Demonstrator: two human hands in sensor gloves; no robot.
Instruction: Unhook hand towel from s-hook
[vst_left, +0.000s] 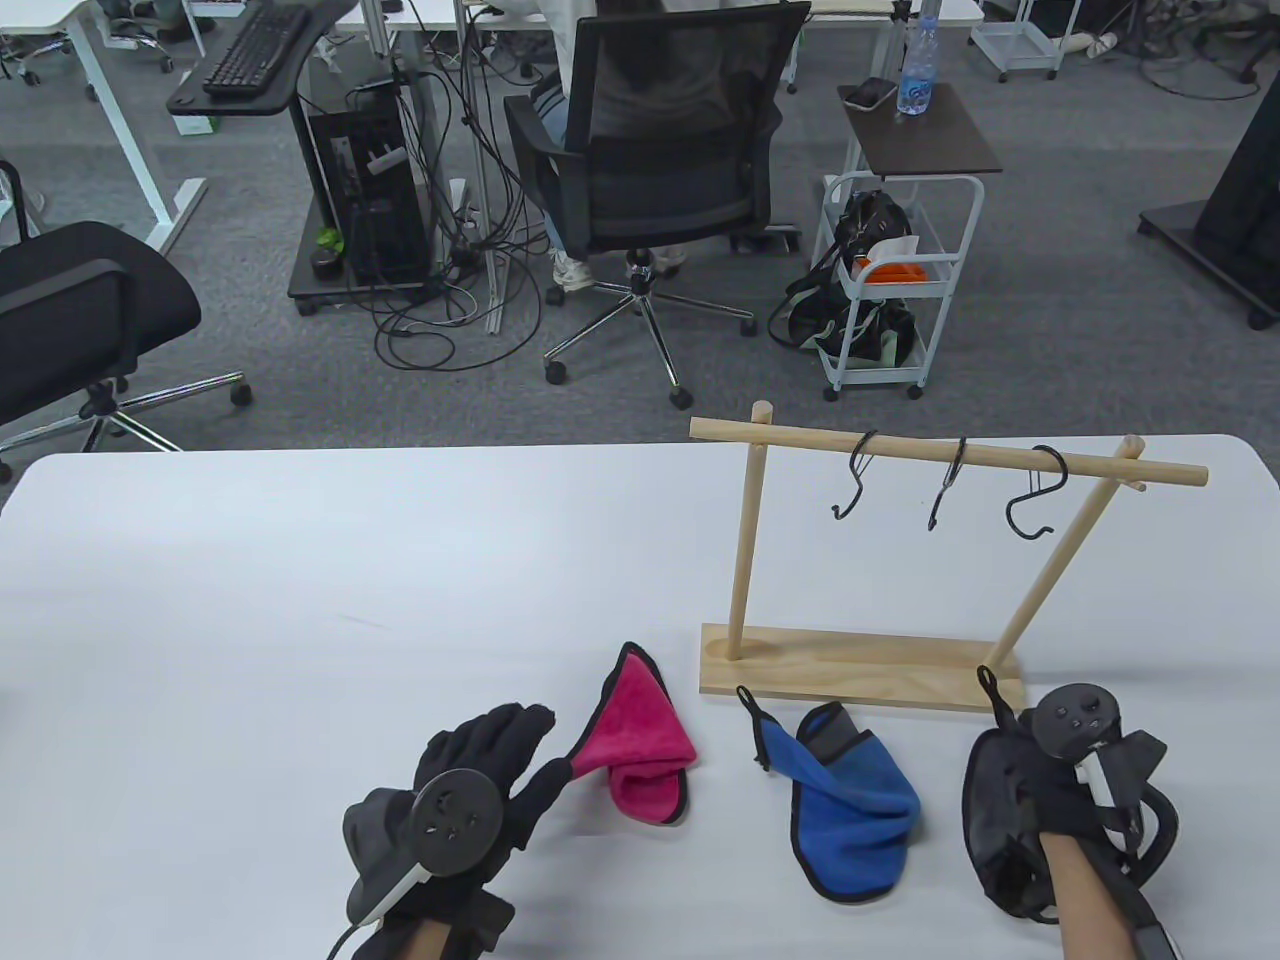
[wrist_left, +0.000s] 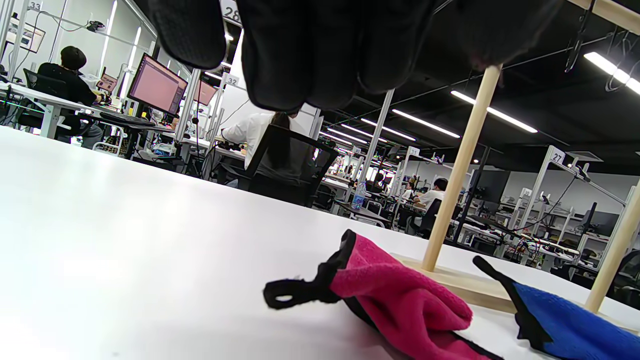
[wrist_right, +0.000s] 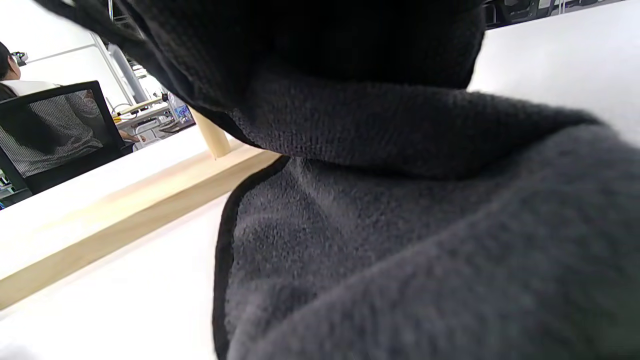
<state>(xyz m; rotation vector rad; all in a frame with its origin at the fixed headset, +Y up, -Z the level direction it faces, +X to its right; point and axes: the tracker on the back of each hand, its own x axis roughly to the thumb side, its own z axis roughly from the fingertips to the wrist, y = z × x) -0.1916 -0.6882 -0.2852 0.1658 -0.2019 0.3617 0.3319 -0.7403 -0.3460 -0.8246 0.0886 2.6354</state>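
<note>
A wooden rack (vst_left: 940, 455) stands at the table's right with three black S-hooks (vst_left: 948, 490) on its bar, all bare. Three hand towels lie in front of it: pink (vst_left: 640, 740), blue (vst_left: 850, 810) and dark grey (vst_left: 1000, 800). My left hand (vst_left: 520, 750) lies open on the table with its fingers stretched out, the thumb beside the pink towel's corner. In the left wrist view the pink towel (wrist_left: 400, 300) and its black loop lie free below my fingers (wrist_left: 310, 60). My right hand (vst_left: 1085, 790) rests on the grey towel and holds a fold of it (wrist_right: 400, 225).
The rack's flat wooden base (vst_left: 860, 675) lies just behind the towels, and the grey towel's loop rests against it. The table's near right corner is close to my right hand. Office chairs and a white cart stand on the floor beyond the far edge.
</note>
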